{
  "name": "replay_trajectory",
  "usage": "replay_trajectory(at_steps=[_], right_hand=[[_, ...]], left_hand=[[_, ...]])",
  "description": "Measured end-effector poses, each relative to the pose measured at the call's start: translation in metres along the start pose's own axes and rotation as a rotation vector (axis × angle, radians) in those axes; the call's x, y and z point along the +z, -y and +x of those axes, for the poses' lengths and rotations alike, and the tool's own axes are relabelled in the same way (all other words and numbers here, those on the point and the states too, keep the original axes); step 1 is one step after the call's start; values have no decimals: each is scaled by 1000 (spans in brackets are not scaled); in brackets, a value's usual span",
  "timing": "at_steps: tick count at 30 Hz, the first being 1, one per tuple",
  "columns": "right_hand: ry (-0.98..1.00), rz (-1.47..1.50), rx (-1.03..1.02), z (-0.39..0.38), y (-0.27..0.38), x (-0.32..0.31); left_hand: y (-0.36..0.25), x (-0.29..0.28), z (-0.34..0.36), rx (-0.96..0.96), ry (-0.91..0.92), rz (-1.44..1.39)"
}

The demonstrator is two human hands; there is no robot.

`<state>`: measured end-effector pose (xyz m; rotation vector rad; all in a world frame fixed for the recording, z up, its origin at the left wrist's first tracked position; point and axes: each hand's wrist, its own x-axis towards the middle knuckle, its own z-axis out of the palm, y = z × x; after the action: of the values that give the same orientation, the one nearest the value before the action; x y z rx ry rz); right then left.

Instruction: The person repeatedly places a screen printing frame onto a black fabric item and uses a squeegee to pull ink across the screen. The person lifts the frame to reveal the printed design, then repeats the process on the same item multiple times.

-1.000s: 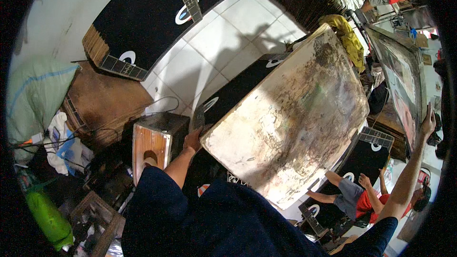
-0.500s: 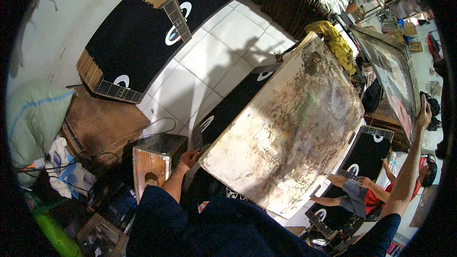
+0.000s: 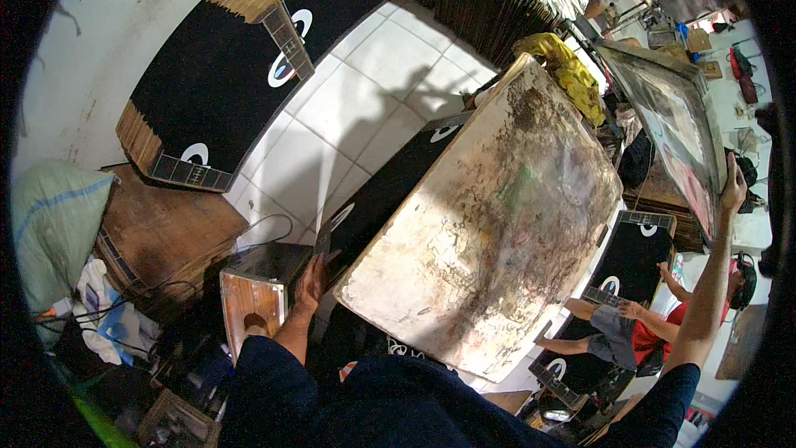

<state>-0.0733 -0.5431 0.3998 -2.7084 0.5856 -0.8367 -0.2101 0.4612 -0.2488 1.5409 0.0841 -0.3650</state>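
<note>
Forearms bare below dark sleeves, the person reaches out to both sides of a broad stained board (image 3: 489,232), which lies aslant in the middle, pale toward its near edge and dark with paint toward its far corner. The left arm is bent, and the left hand (image 3: 310,284) stands just beside the board's left corner, its fingers straight, close together and pointing away from the body, with nothing seen in its palm. The right arm is stretched far out and raised; the right hand (image 3: 733,186) is at the near corner of a tilted frame (image 3: 663,120), which stands lifted beyond the board's right side. I cannot tell whether its fingers are wrapped around the frame or only prop it. A wooden box (image 3: 251,297) with a round hole crowds the left forearm. Past the board's far corner lies a bunched yellow cloth (image 3: 572,75), between board and frame. A black sheet (image 3: 390,170) with white eye shapes runs along the board's left edge, partly covered by it, and white floor tiles (image 3: 356,75) show farther left. Off the board's lower right edge, a co-worker in red (image 3: 659,333) sits with legs toward it, near the right forearm.
</note>
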Motion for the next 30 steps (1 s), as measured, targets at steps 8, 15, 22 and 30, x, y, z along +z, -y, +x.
replay_trajectory(at_steps=[8, 15, 22, 30], right_hand=[[-75, -23, -8, -1, 9, 5], [-71, -216, 92, -13, 52, 14], [-116, -359, 258, -47, 119, 28], [-46, -360, 277, -73, 147, 33]], left_hand=[[-128, 1, 39, 128, -244, 960], [-297, 84, 186, 684, -472, 480], [-468, 204, 175, 866, -417, 606], [-530, 304, -25, 1365, -26, 795]])
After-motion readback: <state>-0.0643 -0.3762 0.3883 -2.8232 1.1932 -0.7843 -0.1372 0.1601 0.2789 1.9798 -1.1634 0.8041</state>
